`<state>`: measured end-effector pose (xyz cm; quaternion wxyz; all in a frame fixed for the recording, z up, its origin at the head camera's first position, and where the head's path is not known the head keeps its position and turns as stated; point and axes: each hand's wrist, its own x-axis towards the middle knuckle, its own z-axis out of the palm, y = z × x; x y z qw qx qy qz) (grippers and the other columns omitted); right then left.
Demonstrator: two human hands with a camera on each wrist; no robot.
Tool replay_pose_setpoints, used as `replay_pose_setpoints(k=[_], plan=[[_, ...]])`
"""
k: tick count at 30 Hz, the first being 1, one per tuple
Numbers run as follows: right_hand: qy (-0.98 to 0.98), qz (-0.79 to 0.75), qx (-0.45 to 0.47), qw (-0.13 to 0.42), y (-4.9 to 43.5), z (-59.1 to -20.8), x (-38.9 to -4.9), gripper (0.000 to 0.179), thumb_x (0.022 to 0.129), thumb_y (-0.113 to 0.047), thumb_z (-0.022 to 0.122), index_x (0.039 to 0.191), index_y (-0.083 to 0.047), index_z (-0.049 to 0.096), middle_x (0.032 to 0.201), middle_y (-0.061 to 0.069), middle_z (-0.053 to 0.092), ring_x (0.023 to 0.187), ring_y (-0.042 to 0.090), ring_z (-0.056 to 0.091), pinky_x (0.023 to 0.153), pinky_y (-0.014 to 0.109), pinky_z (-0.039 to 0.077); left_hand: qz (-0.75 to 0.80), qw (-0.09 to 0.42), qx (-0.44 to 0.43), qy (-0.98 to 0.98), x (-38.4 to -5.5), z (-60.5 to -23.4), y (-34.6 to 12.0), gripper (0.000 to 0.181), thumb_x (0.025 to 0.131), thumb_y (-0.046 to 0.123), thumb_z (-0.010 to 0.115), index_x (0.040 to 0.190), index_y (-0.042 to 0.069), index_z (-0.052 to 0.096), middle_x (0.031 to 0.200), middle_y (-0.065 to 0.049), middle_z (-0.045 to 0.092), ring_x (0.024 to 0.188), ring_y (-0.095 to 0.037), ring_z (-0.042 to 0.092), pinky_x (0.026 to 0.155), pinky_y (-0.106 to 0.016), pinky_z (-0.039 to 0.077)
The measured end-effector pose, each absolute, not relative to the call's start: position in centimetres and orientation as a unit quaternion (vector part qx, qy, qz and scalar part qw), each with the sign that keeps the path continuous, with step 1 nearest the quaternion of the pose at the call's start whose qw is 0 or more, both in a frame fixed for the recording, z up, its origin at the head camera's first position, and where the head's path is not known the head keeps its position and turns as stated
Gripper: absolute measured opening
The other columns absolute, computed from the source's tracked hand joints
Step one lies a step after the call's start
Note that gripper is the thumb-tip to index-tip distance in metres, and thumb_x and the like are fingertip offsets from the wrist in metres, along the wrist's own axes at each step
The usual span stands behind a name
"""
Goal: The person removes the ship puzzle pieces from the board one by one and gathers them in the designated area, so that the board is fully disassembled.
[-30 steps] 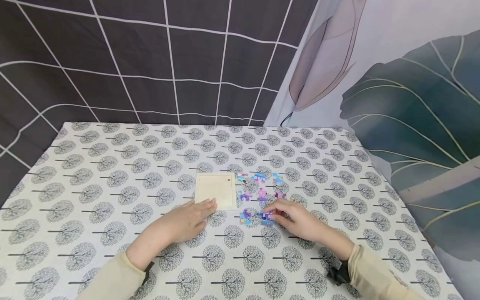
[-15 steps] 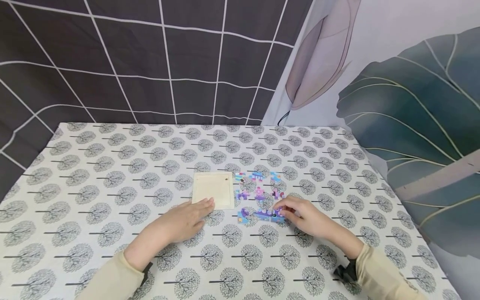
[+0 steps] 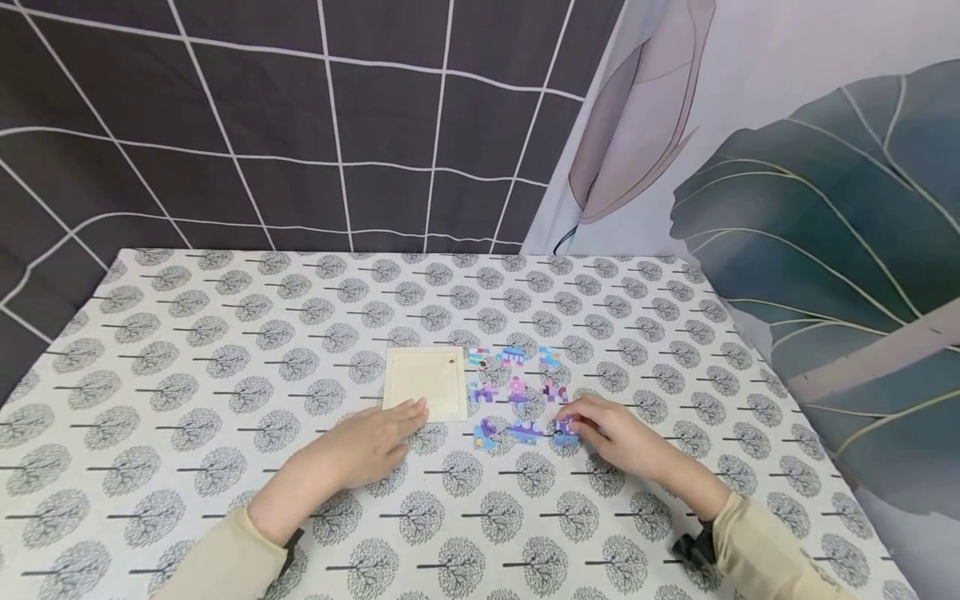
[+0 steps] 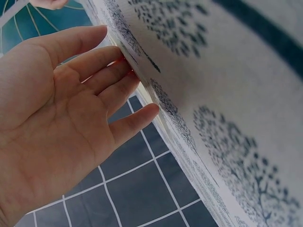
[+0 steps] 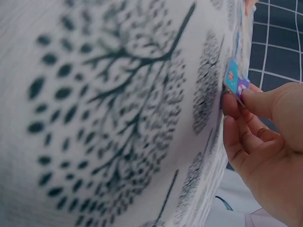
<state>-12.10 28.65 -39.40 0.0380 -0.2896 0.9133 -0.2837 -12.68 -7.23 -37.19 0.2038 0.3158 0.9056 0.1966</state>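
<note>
My left hand point(image 3: 378, 442) lies flat with straight fingers, its fingertips on the near edge of a square cream puzzle tray point(image 3: 425, 383). In the left wrist view the palm of the left hand point(image 4: 71, 104) shows, holding nothing. My right hand point(image 3: 615, 433) pinches a purple and blue jigsaw piece point(image 3: 567, 435) between thumb and fingers, at the right end of the nearest row. The right wrist view shows this jigsaw piece point(image 5: 232, 78) standing tilted at the cloth, in the grip of the right hand point(image 5: 265, 127). Beside it lies a purple-blue middle piece point(image 3: 525, 434).
Right of the tray, several other jigsaw pieces lie in spaced rows, among them a pink centre piece point(image 3: 517, 388), a blue top piece point(image 3: 513, 356) and a near-left piece point(image 3: 485, 433). A tree-print cloth point(image 3: 262, 333) covers the table. A dark grid curtain point(image 3: 285, 108) hangs behind.
My right hand has moved right with its jigsaw piece, uncovering the middle piece of the near row and leaving a small gap between them. The left hand stays on the tray.
</note>
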Motion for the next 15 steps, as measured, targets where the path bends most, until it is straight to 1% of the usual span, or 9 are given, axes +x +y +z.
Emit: replay_pose_setpoints(k=[2,8,15], plan=[[0.916,-0.277,-0.289,0.037,28.73,-39.54,-12.15,0.023,0.087,0.000,0.061,0.106,-0.012,0.064,0.096,-0.006,0.061,0.079,0.005,0.055,0.071,0.021,0.052,0.198,0.204,0.315,0.905,-12.68,-37.21,-7.22,0.048,0.095,0.018,0.049,0.139,0.002,0.040,0.150,-0.009,0.028,0.137,-0.026,0.030,0.113,-0.049,0.022],[0.924,-0.250,-0.288,0.041,28.65,-39.45,-12.42,0.022,0.087,0.000,0.060,0.106,-0.010,0.063,0.093,-0.005,0.060,0.072,0.000,0.052,0.067,0.019,0.053,0.196,0.200,0.316,0.906,-12.89,-37.34,-7.17,0.047,0.095,0.017,0.049,0.139,0.002,0.040,0.149,-0.009,0.030,0.137,-0.026,0.031,0.113,-0.049,0.022],[0.925,-0.189,-0.328,-0.018,27.99,-39.82,-12.85,0.019,0.085,-0.001,0.062,0.102,-0.009,0.064,0.088,-0.004,0.057,0.079,0.007,0.057,0.075,0.024,0.055,0.190,0.186,0.320,0.909,-13.19,-37.02,-7.18,0.045,0.095,0.015,0.049,0.137,0.000,0.042,0.148,-0.011,0.033,0.136,-0.027,0.033,0.112,-0.049,0.025]])
